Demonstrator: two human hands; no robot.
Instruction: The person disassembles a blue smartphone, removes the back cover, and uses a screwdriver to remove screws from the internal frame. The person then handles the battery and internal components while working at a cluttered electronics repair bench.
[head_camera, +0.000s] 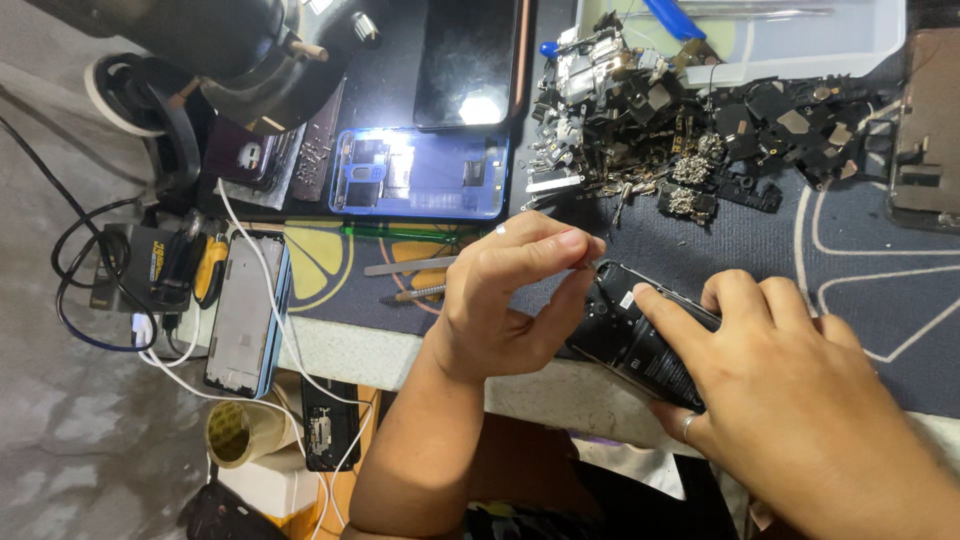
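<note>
Head view: the opened phone (640, 340) lies at the tabletop (880, 290) edge, long axis running lower-right, clamped under the right hand (800, 400), while the left hand (510, 300), fingertips pressed on a thin tool, works its upper-left end.

Bare forearms; a ring (687, 428) on the right hand (790, 390).
</note>
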